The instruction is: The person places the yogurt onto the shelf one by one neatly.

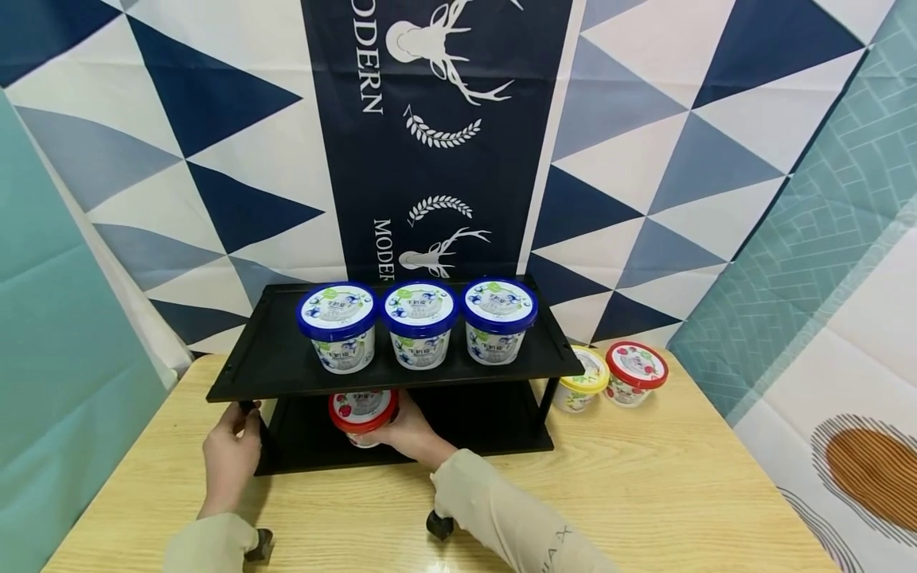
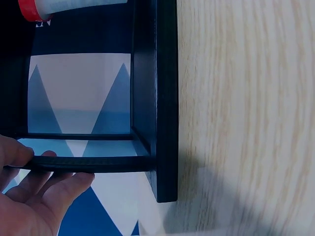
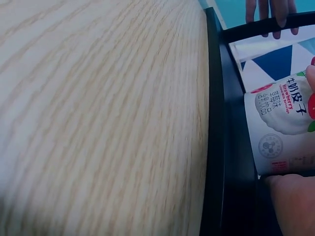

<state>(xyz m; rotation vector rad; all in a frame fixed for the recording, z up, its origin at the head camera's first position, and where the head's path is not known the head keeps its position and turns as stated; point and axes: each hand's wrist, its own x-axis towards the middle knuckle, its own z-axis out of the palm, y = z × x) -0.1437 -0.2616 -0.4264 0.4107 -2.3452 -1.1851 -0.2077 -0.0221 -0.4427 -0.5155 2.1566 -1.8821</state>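
Observation:
A black two-tier shelf (image 1: pixel 254 362) stands on the wooden table. My left hand (image 1: pixel 232 455) holds its front left post (image 2: pixel 113 164), with the thumb on one side and fingers on the other in the left wrist view. On the lower tier, my right hand (image 1: pixel 410 431) grips a strawberry tub (image 1: pixel 362 407) with a red lid from its right side. The upper board overlaps the tub's back edge in the head view. Strawberry lettering shows on the tub's white wall (image 3: pixel 275 123) in the right wrist view. Three blue-lidded tubs (image 1: pixel 419 322) sit in a row on the upper tier.
Right of the shelf, a yellow-lidded tub (image 1: pixel 579 386) and another red-lidded tub (image 1: pixel 634 374) stand side by side on the table (image 1: pixel 645 493). A patterned cloth (image 1: pixel 616 159) hangs behind the shelf. Teal fabric (image 1: pixel 64 342) borders the table's left side.

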